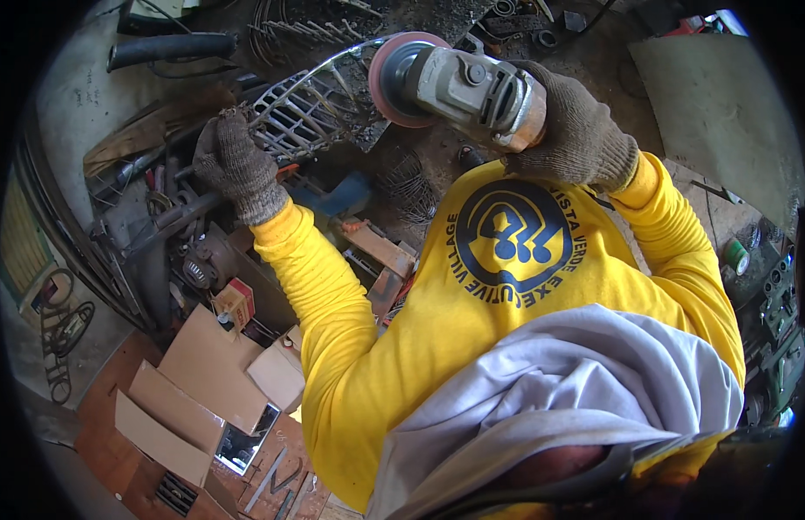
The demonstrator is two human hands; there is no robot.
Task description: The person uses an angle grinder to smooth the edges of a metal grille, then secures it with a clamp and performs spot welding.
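My right hand [580,130], in a brown knit glove, is wrapped round the rear body of an angle grinder [472,87]. The grinder's reddish disc [387,82] is at the right end of a curved metal grille [303,113] with a shiny rim and rows of bars. Whether the disc touches the rim I cannot tell. My left hand [233,160], gloved alike, is closed at the grille's left end; its fingertips are partly hidden. Both forearms are in yellow sleeves.
Metal bars and tools lie cluttered below my left hand. An opened cardboard box [207,368] stands at lower left, near a red-and-yellow carton [235,302]. A coil of wire [411,186] lies below the grinder. A large grey sheet [723,113] is at right, above a green can [737,256].
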